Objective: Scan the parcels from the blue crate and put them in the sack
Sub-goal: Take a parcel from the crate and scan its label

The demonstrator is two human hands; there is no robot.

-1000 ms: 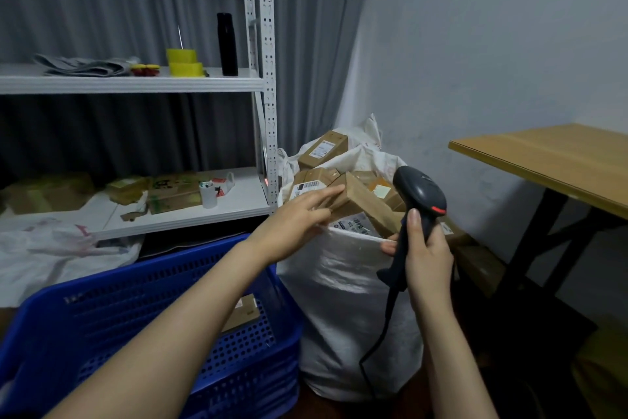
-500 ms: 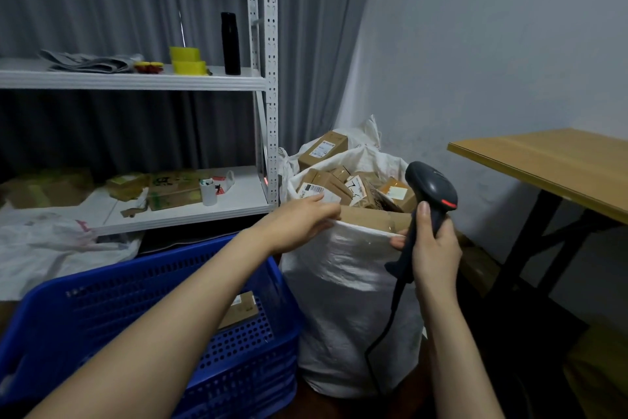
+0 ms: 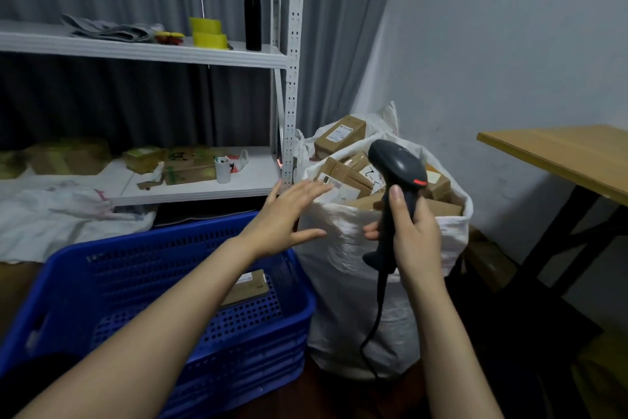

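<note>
My left grip point(image 3: 289, 215), released: fingers straight and spread, holding nothing, poised at the left rim of the white sack point(image 3: 343, 265); I cannot tell whether it touches the fabric. My right grip point(image 3: 413, 235), clasped round the handle of the black scanner point(image 3: 397, 167), which stands upright in front of the sack's mouth with its cable hanging down the near side. Change from a second ago: the left grip then steadied a brown parcel on the sack's near rim; half a second ago that parcel lay tipped inward over the rim; now the grip is off it and the parcel sits among the piled parcels point(image 3: 343, 174) that fill the sack to the brim. I judge this cycle of scan-and-deposit complete. The blue crate point(image 3: 153, 238), near left and just beside the sack, shows one flat parcel point(image 3: 248, 288) on its floor near the far right corner; my forearm hides part of the interior, so others may remain. The next step, as I read it, is to bring the free grip back into the crate for that parcel. The sack is heaped, so further parcels may slide off. A wooden desk point(image 3: 560, 153) stands at far right.
</note>
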